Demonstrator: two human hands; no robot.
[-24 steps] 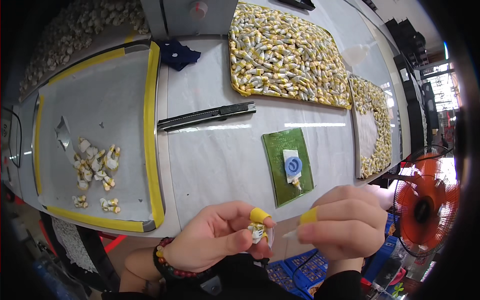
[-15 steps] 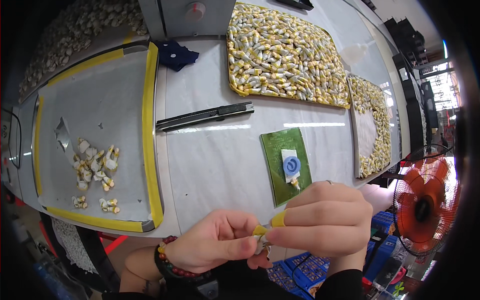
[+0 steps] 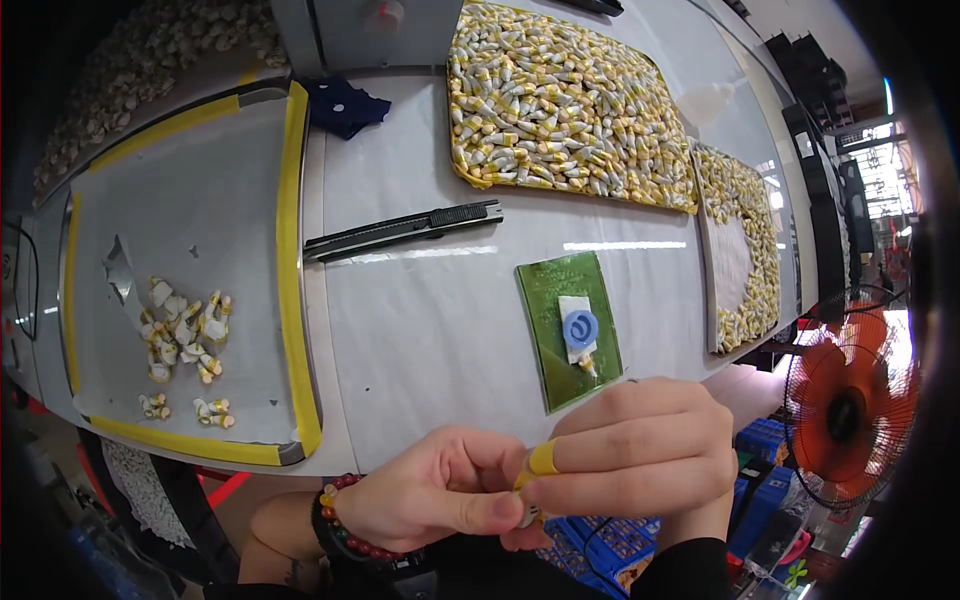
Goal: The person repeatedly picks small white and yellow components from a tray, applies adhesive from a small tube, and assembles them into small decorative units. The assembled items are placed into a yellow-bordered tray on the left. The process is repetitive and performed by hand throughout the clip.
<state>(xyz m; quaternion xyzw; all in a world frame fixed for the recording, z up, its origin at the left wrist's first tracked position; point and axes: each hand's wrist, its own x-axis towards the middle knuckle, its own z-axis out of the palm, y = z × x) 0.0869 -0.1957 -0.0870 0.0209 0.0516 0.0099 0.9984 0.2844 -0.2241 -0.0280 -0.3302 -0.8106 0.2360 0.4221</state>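
My left hand [image 3: 425,495] pinches a small white-and-yellow figure-like piece [image 3: 529,513] between thumb and fingers, low in front of me. On the same piece, the closed fingertips of my right hand [image 3: 640,445] press from the right, partly covering it. Yellow tape wraps one right finger. Beyond my hands lies a green slab [image 3: 540,330], bearing a white pad with a round blue mould-like part [image 3: 580,328]. A small yellow-and-white bit [image 3: 588,366] sits at the pad's near end.
A yellow-taped tray [image 3: 293,270] at left holds loose pieces [image 3: 185,330]. A black utility knife [image 3: 405,230] lies mid-table. Behind are a packed tray [image 3: 455,150] and a partly filled one [image 3: 728,255] of similar pieces. An orange fan [image 3: 850,400] stands at right; dark cloth [image 3: 342,108] lies far back.
My right hand has shifted slightly down and left, its fingers closer over the piece. The piece is tilted differently and more covered. The table things appear slightly shifted in view.
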